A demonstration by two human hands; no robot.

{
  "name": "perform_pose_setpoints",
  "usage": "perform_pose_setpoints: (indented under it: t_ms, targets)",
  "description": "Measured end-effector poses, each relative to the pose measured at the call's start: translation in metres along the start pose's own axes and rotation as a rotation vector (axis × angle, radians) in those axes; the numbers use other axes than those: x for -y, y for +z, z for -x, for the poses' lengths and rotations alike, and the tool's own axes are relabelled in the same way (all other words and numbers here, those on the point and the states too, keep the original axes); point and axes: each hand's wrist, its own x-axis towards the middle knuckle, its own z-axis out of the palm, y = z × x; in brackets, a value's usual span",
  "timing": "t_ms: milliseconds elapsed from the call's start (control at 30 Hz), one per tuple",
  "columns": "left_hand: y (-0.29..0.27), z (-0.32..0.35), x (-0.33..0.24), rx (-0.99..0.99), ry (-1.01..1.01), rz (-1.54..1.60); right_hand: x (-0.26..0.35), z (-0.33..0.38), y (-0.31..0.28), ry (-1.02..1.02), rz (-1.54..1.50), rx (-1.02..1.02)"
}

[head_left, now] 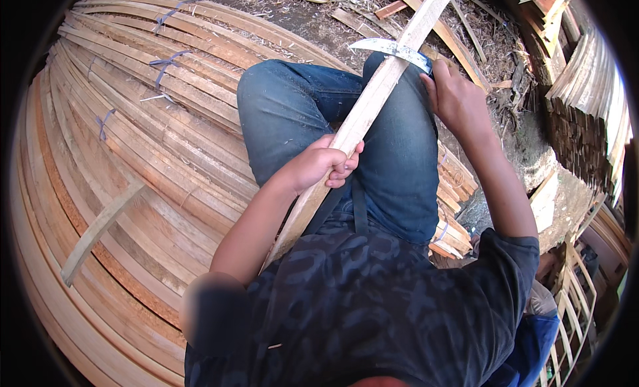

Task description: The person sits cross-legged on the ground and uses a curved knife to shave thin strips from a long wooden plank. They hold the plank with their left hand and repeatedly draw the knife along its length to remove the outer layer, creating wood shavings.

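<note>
A long pale wooden slat (365, 114) is lying diagonally across the person's jeans-clad lap, with a curved metal blade (389, 49) resting across it near the knee. The left hand (324, 165) is clenching the slat mid-length; the right hand (454, 97) is gripping the blade's handle. Shaving seems under way (the surface looks smooth, finish uncertain). Bundled slats (133, 141) are lying stacked alongside.

No packages, labels, signs or screens show anywhere in the view. The far rim at about three o'clock is dim and bent by the lens, so something small there might go unseen.
</note>
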Motion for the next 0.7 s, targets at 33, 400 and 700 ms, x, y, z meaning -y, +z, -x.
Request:
perform_pose_setpoints:
  t_ms: [33, 400, 700]
  targets:
    - [-0.001, 0.000, 0.001, 0.006, -0.016, 0.021, 0.011, -0.001, -0.013, 0.050, 0.034, 0.098]
    - [-0.001, 0.005, 0.003, 0.013, -0.016, -0.019, 0.018, 0.004, -0.024, 0.198, -0.551, 0.251]
    - [-0.004, 0.002, 0.008, -0.004, -0.009, -0.061, 0.037, 0.026, -0.020, 0.052, -0.316, 0.132]
